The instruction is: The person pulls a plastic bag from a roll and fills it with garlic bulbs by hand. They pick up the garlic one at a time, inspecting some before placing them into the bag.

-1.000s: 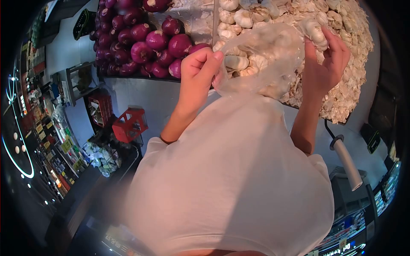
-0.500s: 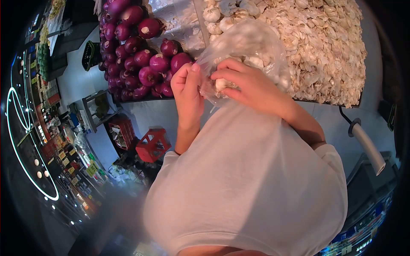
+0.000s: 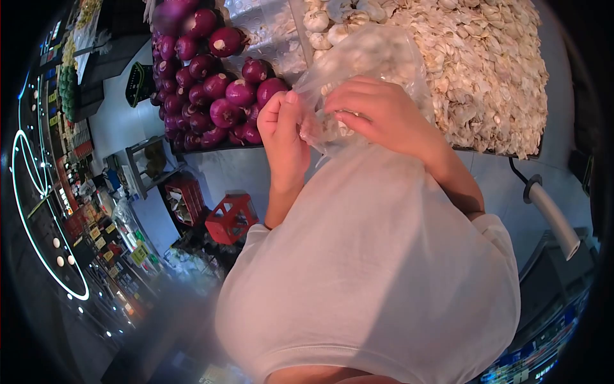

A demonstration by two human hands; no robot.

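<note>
A clear plastic bag with pale garlic bulbs showing through it hangs between my hands, at the near edge of the garlic display. Its left rim is pinched between the thumb and fingers of my left hand. My right hand lies over the bag's mouth, fingers curved and thumb apart below them. Nothing shows in the gap between thumb and fingers. Just under the thumb a bit of garlic is visible; the rest is covered by the hand and plastic.
Red onions are heaped at left. Whole garlic bulbs lie beyond the bag, with loose garlic skins spread at right. A red crate-like stool stands below left; a grey padded handle sticks out at right.
My right hand has shifted slightly up and right, and the garlic bulb that showed between its fingers is now mostly out of sight. My left hand keeps its pinch on the bag.
</note>
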